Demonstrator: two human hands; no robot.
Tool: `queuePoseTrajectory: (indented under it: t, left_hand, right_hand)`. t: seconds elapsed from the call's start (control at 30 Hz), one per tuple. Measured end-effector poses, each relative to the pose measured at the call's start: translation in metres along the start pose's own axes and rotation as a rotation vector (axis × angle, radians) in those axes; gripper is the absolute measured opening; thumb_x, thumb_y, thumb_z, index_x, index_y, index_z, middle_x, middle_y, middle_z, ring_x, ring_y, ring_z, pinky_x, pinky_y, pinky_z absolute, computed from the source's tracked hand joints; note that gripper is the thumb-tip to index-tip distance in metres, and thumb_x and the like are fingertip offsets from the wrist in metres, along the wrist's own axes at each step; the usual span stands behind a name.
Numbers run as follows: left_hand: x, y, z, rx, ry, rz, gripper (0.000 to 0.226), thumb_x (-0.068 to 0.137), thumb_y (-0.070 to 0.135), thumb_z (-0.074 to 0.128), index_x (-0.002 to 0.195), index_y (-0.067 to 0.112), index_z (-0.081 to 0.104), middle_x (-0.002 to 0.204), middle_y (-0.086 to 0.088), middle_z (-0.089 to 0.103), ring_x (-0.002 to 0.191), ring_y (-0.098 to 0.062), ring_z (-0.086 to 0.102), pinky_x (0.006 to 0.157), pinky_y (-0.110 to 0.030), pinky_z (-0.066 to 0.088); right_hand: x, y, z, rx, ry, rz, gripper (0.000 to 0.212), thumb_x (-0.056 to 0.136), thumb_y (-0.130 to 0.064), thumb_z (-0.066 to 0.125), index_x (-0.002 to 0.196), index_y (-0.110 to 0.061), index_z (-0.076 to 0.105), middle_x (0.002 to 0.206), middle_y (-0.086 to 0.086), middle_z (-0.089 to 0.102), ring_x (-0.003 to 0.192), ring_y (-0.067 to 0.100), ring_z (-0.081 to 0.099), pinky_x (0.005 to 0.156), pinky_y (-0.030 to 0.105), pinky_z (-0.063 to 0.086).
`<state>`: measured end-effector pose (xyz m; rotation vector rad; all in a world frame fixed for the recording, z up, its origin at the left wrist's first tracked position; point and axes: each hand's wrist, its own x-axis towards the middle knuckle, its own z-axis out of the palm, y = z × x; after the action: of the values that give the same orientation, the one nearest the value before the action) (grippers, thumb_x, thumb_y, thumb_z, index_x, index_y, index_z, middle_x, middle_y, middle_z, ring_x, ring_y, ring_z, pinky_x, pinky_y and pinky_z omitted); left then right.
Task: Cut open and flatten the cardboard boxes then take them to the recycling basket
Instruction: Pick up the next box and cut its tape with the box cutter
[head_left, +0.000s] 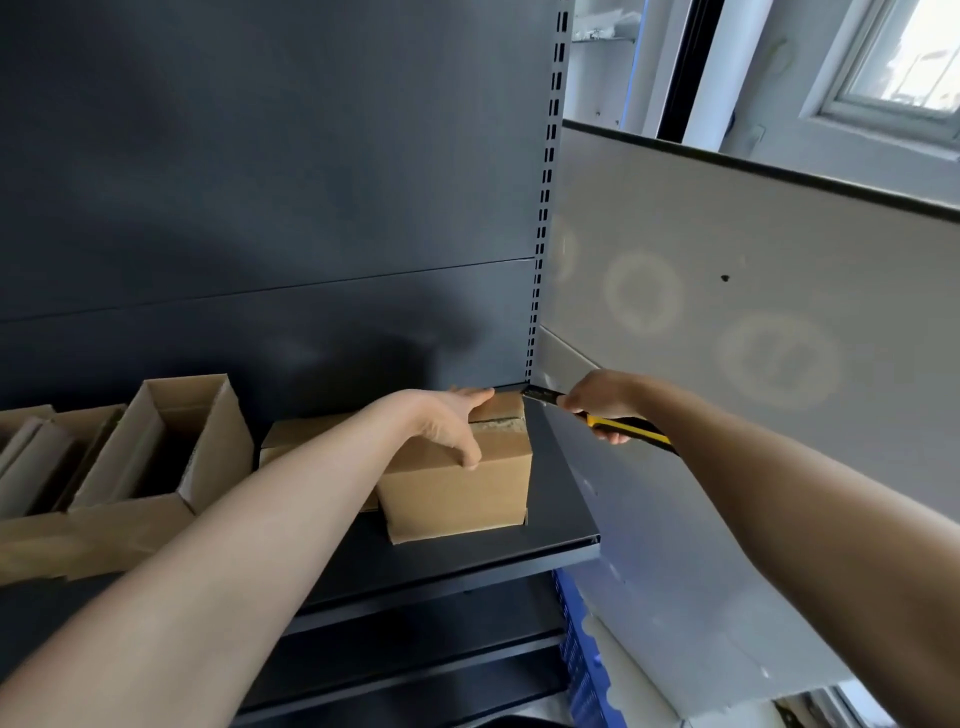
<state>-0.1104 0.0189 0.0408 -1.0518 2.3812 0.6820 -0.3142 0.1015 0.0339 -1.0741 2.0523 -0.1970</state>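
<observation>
A closed brown cardboard box stands at the right end of a dark metal shelf, with a taped seam across its top. My left hand lies over the box's top, fingers stretched to the far edge and thumb down its front face. My right hand grips a yellow and black utility knife. The knife's tip points at the box's top right corner. A second closed box sits just left of the first, partly behind my left forearm.
Opened cardboard boxes lie further left on the shelf. A dark back panel rises behind it, and a grey side panel stands at the right. Lower shelves and a blue crate are below.
</observation>
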Motion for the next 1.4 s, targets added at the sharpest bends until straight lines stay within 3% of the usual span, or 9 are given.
queuePoseTrajectory:
  t: [0.33,1.03,1.23,1.3,1.4]
  left_hand:
    - [-0.001,0.005,0.000,0.013,-0.013,-0.031,0.108,0.079,0.021,0.072,0.153,0.031,-0.005,0.162,-0.002,-0.002,0.149,-0.021,-0.004,0.117,-0.040,0.016]
    - [-0.003,0.008,0.001,0.014,0.005,-0.012,0.106,0.078,0.015,0.071,0.154,0.029,-0.002,0.162,0.001,0.000,0.149,-0.021,0.000,0.116,-0.038,0.020]
    - [0.000,0.004,0.002,0.045,0.023,0.008,0.109,0.073,0.018,0.074,0.154,0.031,0.001,0.161,0.004,0.005,0.146,-0.021,0.012,0.112,-0.036,0.030]
    - [0.001,0.003,0.001,0.055,0.028,0.011,0.109,0.073,0.019,0.074,0.153,0.033,0.002,0.161,0.005,0.006,0.147,-0.020,0.008,0.114,-0.038,0.025]
    - [0.006,0.003,0.006,0.081,0.050,0.014,0.109,0.074,0.022,0.073,0.153,0.032,-0.001,0.161,0.006,0.001,0.149,-0.019,-0.004,0.117,-0.052,0.001]
  right_hand:
    - [0.003,0.009,0.014,0.184,0.000,0.014,0.038,0.100,-0.038,0.043,0.078,-0.007,0.050,0.058,0.009,0.048,0.044,0.019,0.044,0.049,0.023,0.040]
    - [-0.002,0.022,0.021,0.258,-0.139,-0.012,0.038,0.098,-0.037,0.042,0.072,-0.010,0.047,0.058,0.008,0.048,0.043,0.019,0.041,0.049,0.024,0.035]
    - [-0.001,0.023,0.025,0.242,-0.175,-0.042,0.038,0.098,-0.036,0.040,0.071,-0.010,0.047,0.056,0.007,0.048,0.041,0.019,0.041,0.047,0.022,0.035]
    - [-0.003,0.023,0.018,0.191,-0.191,-0.031,0.038,0.097,-0.036,0.040,0.070,-0.011,0.047,0.055,0.007,0.048,0.041,0.019,0.041,0.047,0.022,0.035]
    - [-0.001,0.019,0.019,0.184,-0.150,-0.016,0.038,0.098,-0.036,0.040,0.071,-0.010,0.047,0.055,0.006,0.048,0.042,0.019,0.041,0.047,0.021,0.035]
